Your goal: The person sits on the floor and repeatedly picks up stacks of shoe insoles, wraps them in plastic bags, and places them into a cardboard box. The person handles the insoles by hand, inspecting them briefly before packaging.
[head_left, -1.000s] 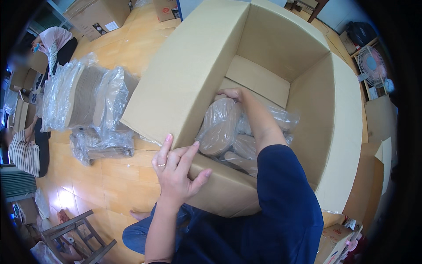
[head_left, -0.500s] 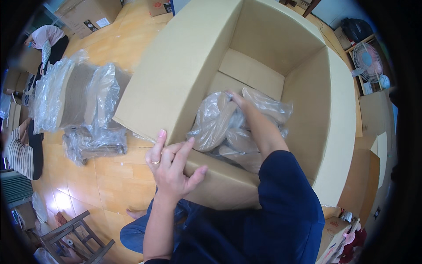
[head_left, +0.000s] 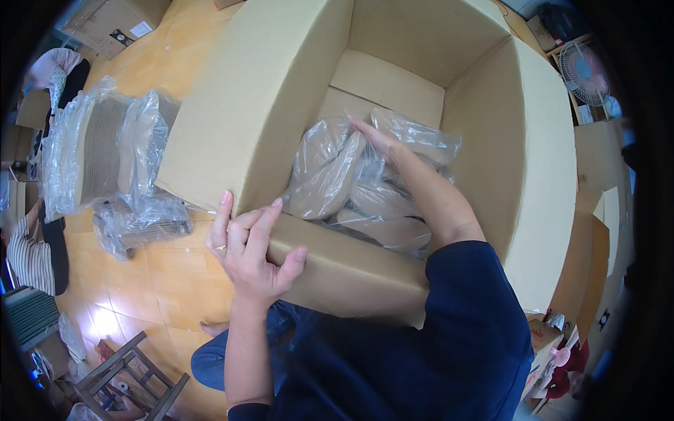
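Note:
A large open cardboard box point(head_left: 484, 147) stands in front of me. Inside lie several clear plastic bags of flat, curved tan pieces; I cannot make out what the pieces are. My right hand point(head_left: 379, 142) reaches into the box. Its fingers are stretched out against the upper end of a bagged bundle point(head_left: 326, 179), which leans along the box's left wall. Another bagged bundle point(head_left: 414, 137) lies just beyond this hand. My left hand point(head_left: 249, 249) rests at the near left corner of the box, fingers spread and holding nothing.
More plastic-wrapped stacks of tan pieces point(head_left: 105, 147) stand on the floor to the left, with a flatter bagged stack point(head_left: 144, 221) before them. A wooden stool frame point(head_left: 133, 379) is at lower left. Two people sit at far left. A fan point(head_left: 583, 74) stands at upper right.
My right hand's fingers have straightened at the bundle's end, and the bundle now shows more of its broad side. The whole view has shifted a little. My left hand stays at the box corner.

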Action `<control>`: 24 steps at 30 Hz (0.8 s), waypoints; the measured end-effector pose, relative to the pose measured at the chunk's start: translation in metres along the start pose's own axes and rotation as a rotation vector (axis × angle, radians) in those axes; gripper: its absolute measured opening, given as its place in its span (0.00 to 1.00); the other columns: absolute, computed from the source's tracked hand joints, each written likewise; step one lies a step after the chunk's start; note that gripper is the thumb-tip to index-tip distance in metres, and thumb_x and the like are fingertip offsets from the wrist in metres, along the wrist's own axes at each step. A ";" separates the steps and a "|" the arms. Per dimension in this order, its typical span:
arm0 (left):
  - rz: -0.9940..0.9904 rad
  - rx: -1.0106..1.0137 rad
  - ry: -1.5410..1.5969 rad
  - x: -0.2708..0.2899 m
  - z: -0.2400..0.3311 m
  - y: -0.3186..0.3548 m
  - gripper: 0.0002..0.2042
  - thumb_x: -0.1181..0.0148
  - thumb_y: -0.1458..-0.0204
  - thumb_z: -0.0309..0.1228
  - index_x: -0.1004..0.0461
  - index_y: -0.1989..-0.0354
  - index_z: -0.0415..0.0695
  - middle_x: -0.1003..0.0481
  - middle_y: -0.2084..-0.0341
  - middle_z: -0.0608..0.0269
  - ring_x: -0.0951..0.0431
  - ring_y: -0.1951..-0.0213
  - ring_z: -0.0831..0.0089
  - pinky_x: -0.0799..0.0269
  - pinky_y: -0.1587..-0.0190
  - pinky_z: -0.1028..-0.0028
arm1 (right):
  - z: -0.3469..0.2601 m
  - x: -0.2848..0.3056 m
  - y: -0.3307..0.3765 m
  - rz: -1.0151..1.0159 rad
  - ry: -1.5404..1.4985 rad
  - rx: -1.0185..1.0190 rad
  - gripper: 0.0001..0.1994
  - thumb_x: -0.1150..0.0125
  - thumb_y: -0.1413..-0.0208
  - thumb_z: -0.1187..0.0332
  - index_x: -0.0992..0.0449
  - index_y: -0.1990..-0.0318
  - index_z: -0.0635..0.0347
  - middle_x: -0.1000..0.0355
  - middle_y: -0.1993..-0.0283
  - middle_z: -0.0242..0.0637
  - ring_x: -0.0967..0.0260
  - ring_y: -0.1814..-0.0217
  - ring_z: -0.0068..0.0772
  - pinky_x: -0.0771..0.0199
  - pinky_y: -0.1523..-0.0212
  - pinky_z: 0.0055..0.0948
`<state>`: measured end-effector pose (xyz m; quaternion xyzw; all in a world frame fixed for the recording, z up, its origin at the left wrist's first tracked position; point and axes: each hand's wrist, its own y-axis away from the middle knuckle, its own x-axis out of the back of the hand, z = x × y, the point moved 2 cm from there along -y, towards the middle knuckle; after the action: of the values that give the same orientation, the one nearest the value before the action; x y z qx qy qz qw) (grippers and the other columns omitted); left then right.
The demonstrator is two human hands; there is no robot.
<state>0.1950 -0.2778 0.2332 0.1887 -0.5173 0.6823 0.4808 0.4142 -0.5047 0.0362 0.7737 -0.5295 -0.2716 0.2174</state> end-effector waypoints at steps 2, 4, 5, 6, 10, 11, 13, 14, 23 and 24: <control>-0.011 -0.001 -0.006 -0.001 -0.001 -0.002 0.25 0.40 0.53 0.53 0.21 0.53 0.47 0.26 0.63 0.65 0.38 0.38 0.56 0.47 0.43 0.63 | 0.024 0.014 -0.008 0.062 -0.083 -0.062 0.30 0.54 0.39 0.42 0.28 0.47 0.63 0.24 0.53 0.41 0.25 0.54 0.39 0.25 0.49 0.37; -0.016 0.014 0.006 -0.001 -0.002 -0.002 0.25 0.40 0.53 0.53 0.21 0.53 0.47 0.26 0.63 0.66 0.38 0.38 0.56 0.47 0.43 0.63 | 0.043 0.033 -0.020 0.058 -0.067 -0.116 0.27 0.53 0.38 0.45 0.24 0.52 0.63 0.23 0.55 0.40 0.26 0.54 0.37 0.26 0.48 0.36; -0.012 0.003 0.000 -0.001 -0.002 -0.003 0.25 0.40 0.53 0.52 0.21 0.53 0.47 0.26 0.63 0.66 0.38 0.38 0.57 0.47 0.43 0.63 | 0.050 0.044 -0.026 0.028 -0.016 -0.139 0.26 0.51 0.38 0.47 0.24 0.53 0.63 0.23 0.56 0.40 0.26 0.54 0.36 0.27 0.48 0.36; -0.011 0.005 -0.002 -0.001 -0.002 -0.003 0.25 0.40 0.53 0.52 0.21 0.53 0.47 0.26 0.63 0.66 0.38 0.38 0.57 0.47 0.43 0.63 | 0.055 0.054 -0.032 -0.019 0.066 -0.166 0.24 0.50 0.39 0.49 0.24 0.53 0.63 0.23 0.55 0.39 0.27 0.53 0.35 0.27 0.48 0.36; -0.023 0.004 -0.008 0.000 -0.003 -0.003 0.25 0.40 0.54 0.52 0.21 0.53 0.47 0.25 0.63 0.66 0.38 0.39 0.57 0.48 0.43 0.64 | 0.059 0.072 -0.039 -0.264 0.396 -0.232 0.19 0.44 0.41 0.54 0.23 0.53 0.61 0.24 0.54 0.37 0.29 0.51 0.32 0.31 0.48 0.36; -0.022 0.000 -0.007 0.000 -0.003 -0.003 0.25 0.40 0.54 0.52 0.21 0.53 0.47 0.25 0.63 0.66 0.38 0.39 0.57 0.48 0.43 0.64 | 0.057 0.071 -0.034 -0.331 0.431 -0.219 0.19 0.42 0.43 0.54 0.23 0.53 0.60 0.24 0.54 0.37 0.29 0.52 0.32 0.32 0.48 0.37; -0.023 0.003 -0.003 -0.001 -0.003 -0.002 0.26 0.40 0.54 0.52 0.21 0.53 0.47 0.25 0.63 0.65 0.37 0.39 0.57 0.48 0.43 0.64 | 0.050 0.065 -0.024 -0.296 0.586 -0.232 0.19 0.40 0.45 0.55 0.22 0.52 0.58 0.24 0.53 0.38 0.29 0.53 0.34 0.31 0.50 0.37; -0.016 -0.004 -0.007 -0.001 -0.003 -0.003 0.26 0.40 0.54 0.52 0.21 0.53 0.47 0.25 0.63 0.65 0.37 0.39 0.58 0.48 0.43 0.64 | 0.046 0.063 -0.018 -0.191 0.701 -0.260 0.19 0.40 0.46 0.56 0.22 0.52 0.57 0.24 0.54 0.39 0.29 0.53 0.35 0.30 0.50 0.37; -0.008 0.005 -0.007 0.000 -0.003 -0.003 0.25 0.39 0.54 0.52 0.21 0.53 0.47 0.25 0.63 0.66 0.37 0.39 0.57 0.48 0.43 0.64 | 0.065 0.064 -0.060 -0.310 1.341 -0.062 0.20 0.33 0.56 0.58 0.19 0.56 0.59 0.22 0.54 0.41 0.27 0.55 0.40 0.30 0.52 0.43; -0.007 0.006 -0.006 0.000 -0.002 -0.003 0.25 0.39 0.55 0.52 0.21 0.53 0.47 0.25 0.63 0.66 0.37 0.39 0.57 0.48 0.43 0.64 | 0.069 0.062 -0.066 -0.310 1.481 0.021 0.19 0.33 0.56 0.60 0.19 0.57 0.59 0.22 0.55 0.42 0.26 0.55 0.41 0.30 0.52 0.43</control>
<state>0.1984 -0.2756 0.2339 0.1943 -0.5160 0.6816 0.4811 0.4341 -0.5438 -0.0689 0.8217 -0.1326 0.2968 0.4681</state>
